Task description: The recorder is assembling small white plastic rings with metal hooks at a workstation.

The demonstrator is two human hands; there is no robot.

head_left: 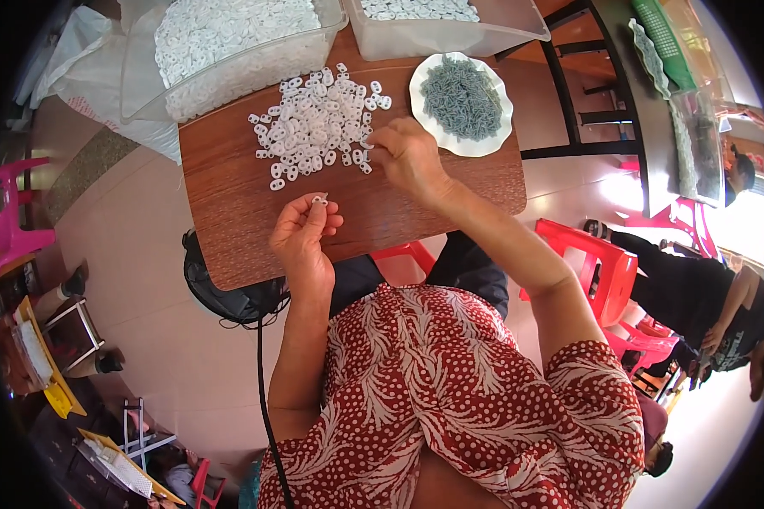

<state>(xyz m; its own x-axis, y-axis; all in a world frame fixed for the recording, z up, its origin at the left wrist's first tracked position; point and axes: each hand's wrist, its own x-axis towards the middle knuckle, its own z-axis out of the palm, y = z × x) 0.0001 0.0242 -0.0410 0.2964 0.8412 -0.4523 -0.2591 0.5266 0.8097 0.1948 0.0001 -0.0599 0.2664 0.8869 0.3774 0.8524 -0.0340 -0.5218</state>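
Note:
A loose pile of small white plastic pieces with two holes (314, 123) lies on the brown wooden table (238, 225). In front of the pile, my left hand (304, 233) is closed, and its thumb and fingertips pinch one such white piece (318, 200). At the pile's right edge is my right hand (412, 161), its fingers bent together beside a few stray pieces. Whatever its fingertips hold is too small to make out. Just beyond that hand stands a white scalloped plate (420, 100) heaped with thin grey-blue screw-like pieces (461, 97).
Two translucent bins, a left bin (255, 64) and a right bin (450, 38), hold more white pieces at the back. A black bag (229, 297) hangs by the table's left corner. Red plastic chairs (586, 263) and another person (705, 297) are at the right.

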